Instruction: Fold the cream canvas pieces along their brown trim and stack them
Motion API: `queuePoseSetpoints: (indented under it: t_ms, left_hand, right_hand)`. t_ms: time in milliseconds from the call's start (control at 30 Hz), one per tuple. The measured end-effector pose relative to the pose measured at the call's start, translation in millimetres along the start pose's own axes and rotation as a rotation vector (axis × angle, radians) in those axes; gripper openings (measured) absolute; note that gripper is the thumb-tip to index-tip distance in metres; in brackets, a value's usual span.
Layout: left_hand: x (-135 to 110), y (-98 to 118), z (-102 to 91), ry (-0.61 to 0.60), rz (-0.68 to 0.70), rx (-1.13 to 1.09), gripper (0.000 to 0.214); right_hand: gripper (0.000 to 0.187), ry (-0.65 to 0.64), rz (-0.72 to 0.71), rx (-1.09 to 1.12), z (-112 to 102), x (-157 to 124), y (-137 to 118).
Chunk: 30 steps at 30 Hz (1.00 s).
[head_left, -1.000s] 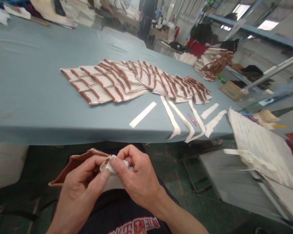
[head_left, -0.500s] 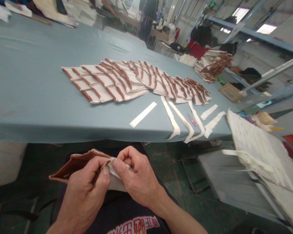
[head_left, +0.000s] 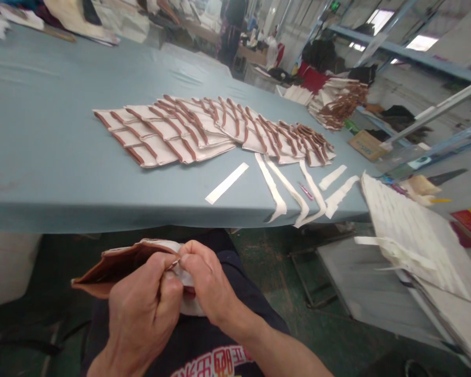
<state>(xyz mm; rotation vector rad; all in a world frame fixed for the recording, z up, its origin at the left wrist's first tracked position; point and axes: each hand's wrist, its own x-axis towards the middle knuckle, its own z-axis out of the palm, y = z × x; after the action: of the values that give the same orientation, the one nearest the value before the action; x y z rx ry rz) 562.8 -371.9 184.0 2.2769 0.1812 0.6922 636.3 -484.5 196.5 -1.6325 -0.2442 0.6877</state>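
Observation:
A fabric pouch (head_left: 118,262), brown on the inside and off-white outside, hangs between my two hands above my lap. Its mouth gapes toward the left. My left hand (head_left: 145,303) is closed, pinching the pouch's edge between thumb and bent fingers. Close against it, my right hand (head_left: 206,280) pinches the same edge from the right, fingers curled. The bit of edge between the fingertips is mostly hidden. On the table, overlapping rows of similar white pieces with brown edging (head_left: 215,128) lie in a long fan.
The blue-green table (head_left: 63,178) spans ahead of me. White strips (head_left: 226,183) and a small purple tool (head_left: 306,191) lie near its front edge. At right stands a board with white strips (head_left: 416,241). A brown-and-white stack (head_left: 337,102) and a cardboard box (head_left: 367,145) are farther back.
Both hands keep their pinch on the pouch. The right hand has turned and drawn slightly left and down, closer to the left hand. The pouch's open end has shifted a little left.

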Motion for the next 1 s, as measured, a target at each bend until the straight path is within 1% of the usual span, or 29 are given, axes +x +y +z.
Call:
queuePoseSetpoints:
  t_ms: [33,100,200,267,333,400,433,467,533,567,633,667,700,800,867,933,1000]
  left_hand:
    - [0,1,0.6,-0.004,-0.053,-0.034,0.032]
    - [1,-2,-1.1,-0.056,-0.149,-0.136,0.032]
    - [7,-9,-11.1,-0.150,-0.267,-0.272,0.031]
    - [12,-11,-20.2,-0.180,-0.344,-0.302,0.031]
    - [17,-9,-28.3,-0.203,-0.410,-0.320,0.033]
    - [19,-8,-34.0,-0.247,-0.415,-0.340,0.037]
    - [20,-8,-36.0,-0.277,-0.395,-0.353,0.038]
    - [21,-9,-37.7,-0.305,-0.365,-0.363,0.039]
    - [22,-12,-40.9,-0.340,-0.305,-0.359,0.038]
    - [23,-13,-42.6,-0.346,-0.275,-0.347,0.037]
    - [25,-11,-46.3,-0.336,-0.220,-0.311,0.034]
    - [25,-8,-48.0,-0.328,-0.206,-0.300,0.032]
    - [26,-3,-49.4,-0.325,-0.205,-0.299,0.030]
    - [25,15,-51.1,-0.317,-0.278,-0.304,0.031]
    - [23,25,-50.8,-0.299,-0.314,-0.273,0.029]
    - [21,29,-50.3,-0.259,-0.306,-0.226,0.024]
    - [20,30,-49.9,-0.210,-0.287,-0.179,0.020]
  right_hand:
    - [0.021,0.016,0.009,0.014,1,1,1]
    - [0.022,0.037,0.037,-0.005,0,4,0]
    - [0.020,0.015,0.045,-0.194,-11,8,-3]
    - [0.016,-0.006,0.022,-0.322,-22,10,-6]
    - [0.018,0.026,-0.053,-0.356,-35,10,-11]
    - [0.019,0.059,-0.228,-0.327,-45,9,-20]
    - [0.019,0.037,-0.346,-0.320,-49,9,-26]
    - [0.018,-0.018,-0.467,-0.330,-53,9,-33]
    - [0.020,-0.193,-0.651,-0.386,-58,13,-48]
    - [0.020,-0.285,-0.697,-0.425,-60,15,-55]
    - [0.016,-0.412,-0.721,-0.511,-62,22,-64]
    - [0.017,-0.446,-0.720,-0.555,-63,25,-67]
    - [0.021,-0.469,-0.726,-0.591,-63,28,-69]
    - [0.035,-0.545,-0.769,-0.620,-61,36,-69]
    - [0.037,-0.611,-0.777,-0.609,-59,40,-68]
    - [0.035,-0.628,-0.741,-0.630,-58,43,-66]
    - [0.028,-0.602,-0.685,-0.672,-59,44,-66]
